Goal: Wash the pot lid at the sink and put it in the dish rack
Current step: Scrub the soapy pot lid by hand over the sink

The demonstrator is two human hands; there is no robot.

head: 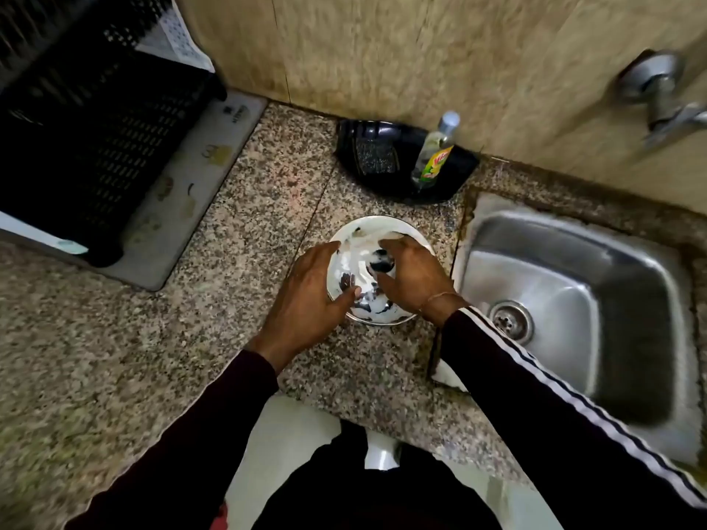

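both sleeves reach mid-frame, left hand gripping the soapy lid's rim to steady it, right hand curled around its knob, probably scrubbing.

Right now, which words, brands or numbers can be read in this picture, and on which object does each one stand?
Dish soap bottle label: red lettering, too blurred to read with certainty.
Mat under the black dish rack: a small dark printed mark, too small to read.
Pot lid, sink, tap: no text.
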